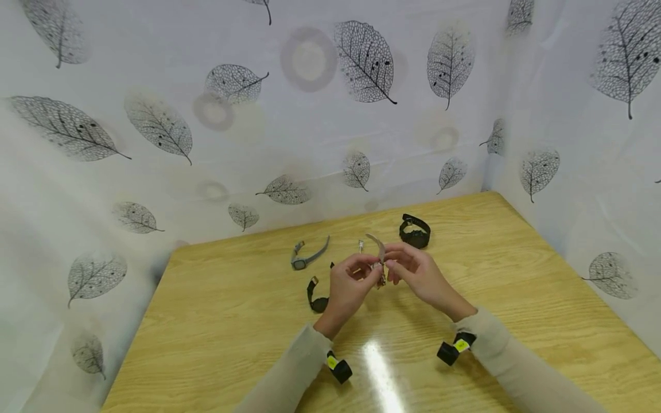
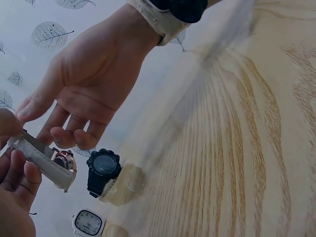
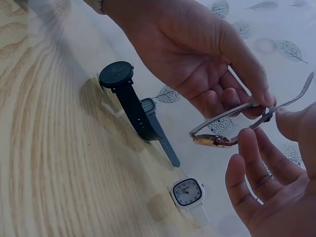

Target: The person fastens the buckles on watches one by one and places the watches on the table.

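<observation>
Both hands hold a wristwatch (image 1: 381, 280) with a pale grey strap (image 3: 219, 116) and a rose-gold case (image 3: 212, 140), raised over the table. My left hand (image 1: 347, 291) pinches the strap by its buckle (image 3: 267, 114), thumb on top. From the other side my right hand (image 1: 420, 276) pinches the strap near the same spot, its other fingers spread loosely below. The strap bends into a loop, and its free tip (image 3: 302, 90) sticks up past the buckle. In the left wrist view the dial is mostly turned away.
On the wooden table (image 1: 222, 327) lie a grey watch (image 1: 299, 263) at left, a black round watch (image 3: 117, 75) partly behind my left hand, a white square watch (image 3: 187, 191) beyond the hands, and a black digital watch (image 1: 416, 235) at the back right. Leaf-patterned cloth (image 1: 289, 137) hangs behind.
</observation>
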`<state>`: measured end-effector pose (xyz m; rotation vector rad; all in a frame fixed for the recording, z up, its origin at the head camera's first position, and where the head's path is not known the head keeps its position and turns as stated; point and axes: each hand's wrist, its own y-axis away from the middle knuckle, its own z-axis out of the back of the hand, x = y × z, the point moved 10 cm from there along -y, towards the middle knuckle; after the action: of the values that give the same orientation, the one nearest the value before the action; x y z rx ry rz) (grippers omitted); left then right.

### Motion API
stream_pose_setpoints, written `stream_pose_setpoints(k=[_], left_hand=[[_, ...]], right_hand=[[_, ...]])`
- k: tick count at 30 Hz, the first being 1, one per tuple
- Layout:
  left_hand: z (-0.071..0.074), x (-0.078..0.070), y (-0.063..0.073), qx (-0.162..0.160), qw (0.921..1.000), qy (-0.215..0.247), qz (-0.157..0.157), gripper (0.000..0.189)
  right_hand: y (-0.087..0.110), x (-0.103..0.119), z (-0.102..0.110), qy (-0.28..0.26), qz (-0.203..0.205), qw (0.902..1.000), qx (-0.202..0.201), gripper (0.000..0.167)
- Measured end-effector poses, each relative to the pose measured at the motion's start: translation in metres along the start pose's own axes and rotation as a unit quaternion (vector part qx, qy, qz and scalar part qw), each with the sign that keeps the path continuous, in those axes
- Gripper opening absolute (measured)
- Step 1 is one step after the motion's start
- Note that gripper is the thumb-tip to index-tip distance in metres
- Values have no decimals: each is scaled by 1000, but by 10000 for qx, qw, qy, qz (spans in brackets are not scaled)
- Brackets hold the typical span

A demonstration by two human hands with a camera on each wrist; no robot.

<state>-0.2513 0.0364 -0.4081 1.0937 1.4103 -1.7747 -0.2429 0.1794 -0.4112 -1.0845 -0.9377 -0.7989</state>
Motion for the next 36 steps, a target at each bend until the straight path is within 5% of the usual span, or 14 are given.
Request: stream_pose_setpoints(k=[19, 29, 36], left_hand=[[6, -2, 1, -233, 9996, 130, -135, 9], [8, -32, 3, -201, 9991, -1, -369, 8], [7, -5, 2, -112, 9998, -79, -143, 11]], right_hand=[[5, -10, -3, -111, -38, 9999, 77, 28], [6, -10, -7, 46, -88, 9999, 51, 33], [6, -12, -7, 57, -188, 9998, 36, 34]])
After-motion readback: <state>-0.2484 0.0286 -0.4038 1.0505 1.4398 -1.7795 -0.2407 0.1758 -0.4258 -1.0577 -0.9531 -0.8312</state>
